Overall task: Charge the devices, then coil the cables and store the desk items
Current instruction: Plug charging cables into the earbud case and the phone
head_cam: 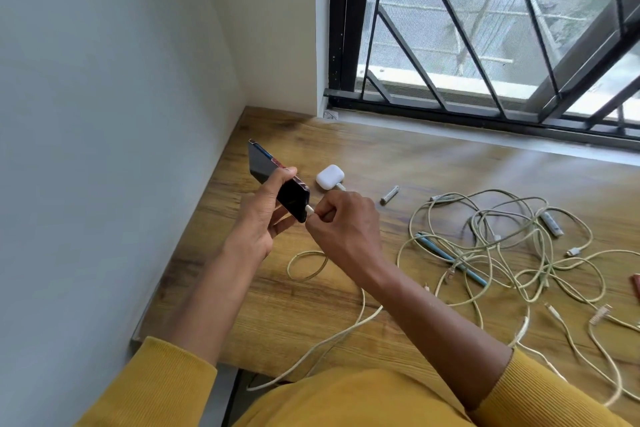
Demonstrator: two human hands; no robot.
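Mustard-yellow ribbed sleeves (166, 381) pushed up the forearms, matching yellow top (346, 399)

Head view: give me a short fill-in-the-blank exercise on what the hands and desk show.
1. The left hand holds a ____.
2. The right hand pinches a white ____ at the phone's bottom edge.
3. The white earbud case lies on the ____.
4. The blue pen lies under the tangled ____.

Missing words: phone; plug; desk; cables

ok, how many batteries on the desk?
3 clear: one battery right of the earbud case, one at the cable tangle's far edge, one on its right. More may hide under cables.
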